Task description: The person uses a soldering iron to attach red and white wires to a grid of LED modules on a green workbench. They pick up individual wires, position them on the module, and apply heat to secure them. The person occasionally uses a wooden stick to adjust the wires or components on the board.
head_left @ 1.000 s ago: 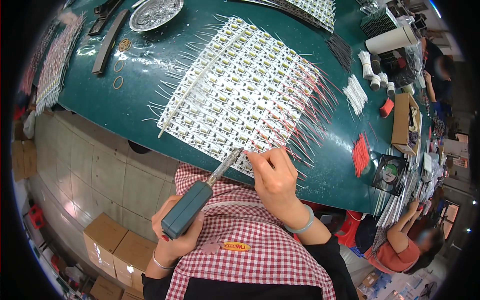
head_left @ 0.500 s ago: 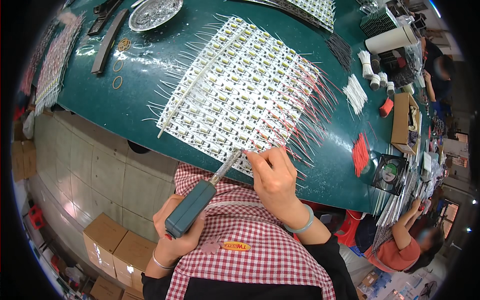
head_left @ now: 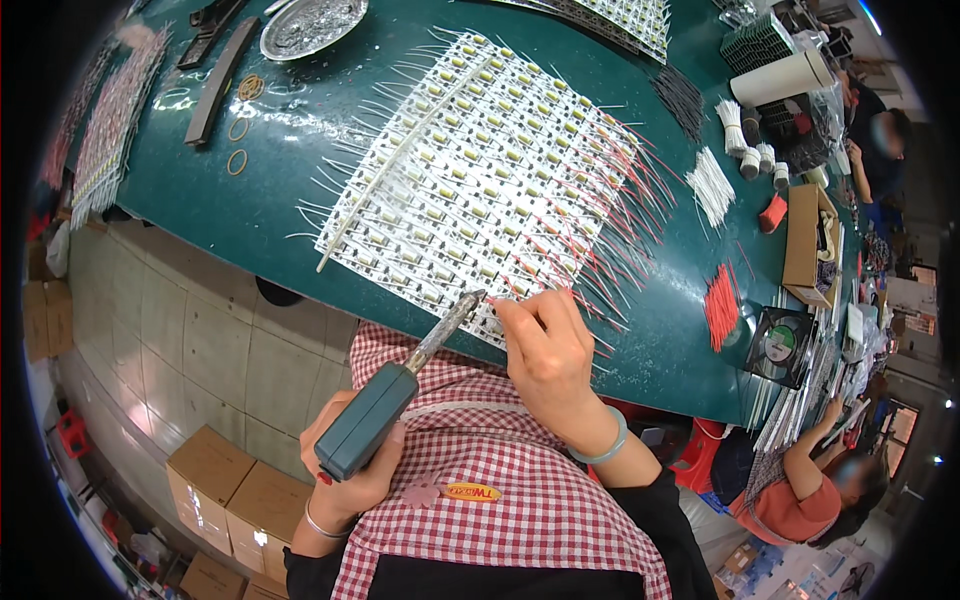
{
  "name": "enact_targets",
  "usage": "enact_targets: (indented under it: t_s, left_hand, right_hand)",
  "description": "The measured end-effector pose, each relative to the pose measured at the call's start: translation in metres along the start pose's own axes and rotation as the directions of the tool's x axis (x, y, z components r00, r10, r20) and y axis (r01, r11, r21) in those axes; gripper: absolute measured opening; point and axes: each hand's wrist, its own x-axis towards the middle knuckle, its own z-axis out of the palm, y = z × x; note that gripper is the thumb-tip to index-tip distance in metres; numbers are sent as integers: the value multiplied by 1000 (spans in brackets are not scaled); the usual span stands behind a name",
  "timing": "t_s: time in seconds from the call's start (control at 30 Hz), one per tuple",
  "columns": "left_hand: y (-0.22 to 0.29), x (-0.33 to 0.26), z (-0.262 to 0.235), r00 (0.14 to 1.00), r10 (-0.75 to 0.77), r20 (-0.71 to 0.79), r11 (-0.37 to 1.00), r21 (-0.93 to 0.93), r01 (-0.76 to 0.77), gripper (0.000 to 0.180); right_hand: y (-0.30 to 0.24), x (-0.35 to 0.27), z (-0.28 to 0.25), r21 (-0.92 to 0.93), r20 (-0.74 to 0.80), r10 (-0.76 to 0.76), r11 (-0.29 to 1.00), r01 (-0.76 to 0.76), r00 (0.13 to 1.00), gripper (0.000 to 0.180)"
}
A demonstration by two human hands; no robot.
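Note:
A green-handled soldering iron (head_left: 368,420) is in my left hand (head_left: 362,490), its fingers wrapped round the handle. The metal tip reaches the near edge of a panel of white circuit boards (head_left: 455,205), which carries rows of small yellowish parts. Beside that tip, the thumb and fingers of my right hand (head_left: 552,352) are pinched together at the panel's edge; whatever they grip is too small to make out. White wires stick out along the panel's left side, and red wires (head_left: 640,190) fan out from its right. A thin pale rod (head_left: 405,160) lies across the panel's left part.
Loose red wires (head_left: 720,310), white wires (head_left: 711,190) and black wires (head_left: 680,105) lie at the right. A metal dish (head_left: 312,28), a dark bar (head_left: 222,80) and rubber bands (head_left: 238,130) are at the far left. An open carton (head_left: 810,245) and a fan (head_left: 780,345) stand rightward. Co-workers sit beyond.
The soldering iron's handle has shifted slightly left and down with my left hand, and its tip sits a little higher. My right hand stays almost in place, still pinched.

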Motion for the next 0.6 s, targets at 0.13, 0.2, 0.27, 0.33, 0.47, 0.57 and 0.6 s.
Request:
enact_targets:
  t_s: [0.13,0.2,0.27,0.33,0.47,0.57,0.6]
  left_hand:
    - [1,-2,-1,1000,2,-5,1000,-1,-2,21]
    - [2,-3,-2,1000,2,-9,1000,-1,-2,21]
    - [2,-4,-3,1000,9,-13,1000,7,-9,21]
    - [3,-4,-4,999,29,-14,999,26,-29,22]
    - [6,-5,-4,1000,-4,-18,1000,5,4,21]
    - [8,-6,-3,999,-19,-28,1000,-8,18,21]
    - [7,-7,-3,1000,-15,-27,1000,-4,15,21]
  right_hand:
    - [0,-2,-2,-12,-35,-36,999,36,999,24]
    - [-3,-4,-5,2,-29,-46,999,46,999,24]
    - [-6,-6,-5,30,-11,-47,998,48,999,24]
    - [-8,-9,-2,49,10,-39,998,39,999,25]
    - [-9,-10,0,73,20,-31,997,30,999,27]
    - [-10,-11,0,77,27,-22,997,20,999,27]
    - [-10,-12,0,77,29,-20,997,17,999,26]
